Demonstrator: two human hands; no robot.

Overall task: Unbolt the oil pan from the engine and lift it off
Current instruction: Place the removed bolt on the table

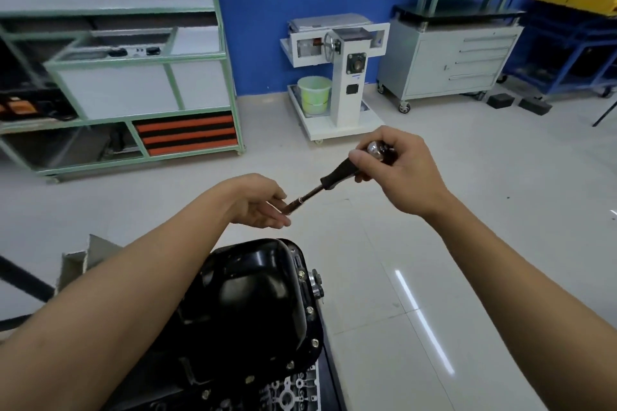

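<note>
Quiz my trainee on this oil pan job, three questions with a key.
1. True or false: the oil pan has been lifted off the engine.
2. Which hand holds the chrome end of the tool? A: left hand. B: right hand.
3. Fill in: the pan's right flange shows several ____ seated in it.
Key: 1 false; 2 B; 3 bolts.

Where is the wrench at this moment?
Head view, centre: the wrench is held in the air just past the oil pan, the right hand gripping its handle end and the left hand pinching its tip.
</note>
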